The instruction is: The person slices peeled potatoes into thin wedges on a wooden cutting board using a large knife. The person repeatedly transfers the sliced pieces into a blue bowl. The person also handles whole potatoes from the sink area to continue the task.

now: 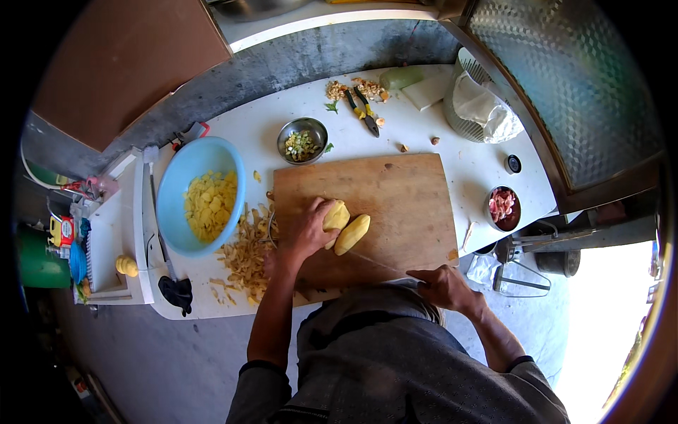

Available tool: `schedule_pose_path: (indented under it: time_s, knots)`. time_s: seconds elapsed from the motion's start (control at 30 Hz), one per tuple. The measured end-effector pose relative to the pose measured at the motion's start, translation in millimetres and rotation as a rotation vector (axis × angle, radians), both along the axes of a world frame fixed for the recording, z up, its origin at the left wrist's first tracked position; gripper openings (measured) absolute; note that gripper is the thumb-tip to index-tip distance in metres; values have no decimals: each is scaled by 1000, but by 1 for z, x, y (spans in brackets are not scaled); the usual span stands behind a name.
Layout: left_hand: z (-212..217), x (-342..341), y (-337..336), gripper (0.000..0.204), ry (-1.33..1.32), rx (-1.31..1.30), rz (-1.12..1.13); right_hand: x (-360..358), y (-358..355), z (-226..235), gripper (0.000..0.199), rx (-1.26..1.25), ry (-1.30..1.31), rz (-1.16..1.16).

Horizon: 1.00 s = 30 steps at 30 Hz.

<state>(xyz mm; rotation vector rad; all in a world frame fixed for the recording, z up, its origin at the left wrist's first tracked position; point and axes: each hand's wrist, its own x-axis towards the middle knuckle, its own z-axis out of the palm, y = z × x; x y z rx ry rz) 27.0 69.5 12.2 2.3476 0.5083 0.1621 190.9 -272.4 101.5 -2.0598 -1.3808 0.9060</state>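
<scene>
On the wooden cutting board (406, 191), my left hand (308, 230) is closed around a peeled yellow potato piece (337, 214). A second peeled potato piece (352, 235) lies on the board just to its right, apart from my fingers. My right hand (446, 288) grips a knife (379, 263) by its handle at the board's near right edge. The thin blade points left toward the potato pieces. Left of the board are heaped potato peelings (247, 258). Beyond them stands a light blue basin (164, 205) holding potato slices (210, 205).
Behind the board are a metal bowl (282, 152) of chopped greens, pliers (364, 113) and broken shells (337, 90). A bowl of cut meat (502, 205), a black lid (513, 164) and a slatted bin (462, 116) stand right. A sink (116, 233) is far left.
</scene>
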Motion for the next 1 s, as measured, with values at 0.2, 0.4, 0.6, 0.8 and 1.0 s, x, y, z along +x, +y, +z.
schedule_pose_path:
  time_s: [0.2,0.4,0.6,0.8,1.0]
  knots:
    - [-7,-5,15,67,-34,93,-17,-6,14,-37,40,-37,-32,152]
    - [-7,-10,15,64,-41,109,-8,-13,15,-47,33,28,-20,26]
    - [-2,-17,7,66,-47,160,13,-8,6,-62,19,15,-53,-144]
    - [12,-32,-32,68,46,254,62,-9,17,-34,24,-24,-31,-204]
    - [-2,-49,-70,58,-122,249,142,-36,55,-10,37,-40,8,-184]
